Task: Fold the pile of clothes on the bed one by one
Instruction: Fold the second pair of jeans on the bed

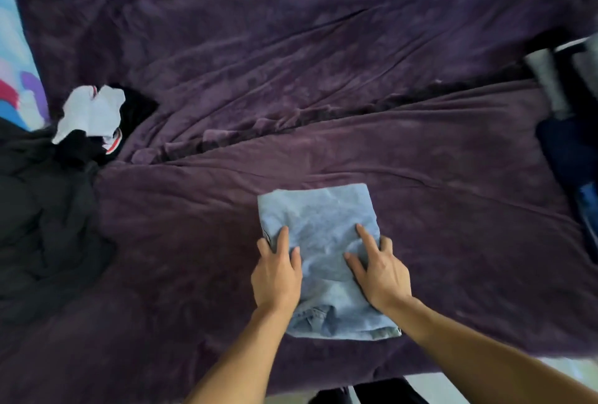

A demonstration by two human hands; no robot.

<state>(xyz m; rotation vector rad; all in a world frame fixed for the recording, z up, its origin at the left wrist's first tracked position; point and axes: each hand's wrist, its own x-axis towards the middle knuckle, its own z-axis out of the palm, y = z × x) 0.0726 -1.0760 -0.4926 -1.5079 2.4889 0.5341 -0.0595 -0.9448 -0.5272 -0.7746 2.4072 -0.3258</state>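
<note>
Over the whole bed, a purple blanket (pixel 323 64), rumpled into long ridges across the middle. At far left, spilling over its edge, a heap of dark clothes (pixel 42 225), unfolded, with a white garment (pixel 90 112) crumpled at the far end. At far right, a dark blue bundle (pixel 563 151); possibly pieces already folded, but too smeared to say.

In the near middle of the blanket, well apart from both, a light-blue denim garment (pixel 323 209), already folded down to a tidy oblong. Long axis running away from the body, leaning slightly left at the far end. Stitched seams bunched at the near short edge, a smooth fold at the far one.

Pressed flat on its near half, left hand (pixel 276 277) by the left edge and right hand (pixel 378 274) by the right edge. Fingers straight and spread, clasping nothing, pinning rather than gripping. Outer fingers of the right hand lapping over the edge. Far half of the oblong bare just beyond the fingertips, straight ahead of both hands and equally near to each.

Judged from that: smoothing the fold, or about to bring the far end back towards the body across the short axis. For the next piece, heap nearer the left hand.

No brand, label or writing legible anywhere.
</note>
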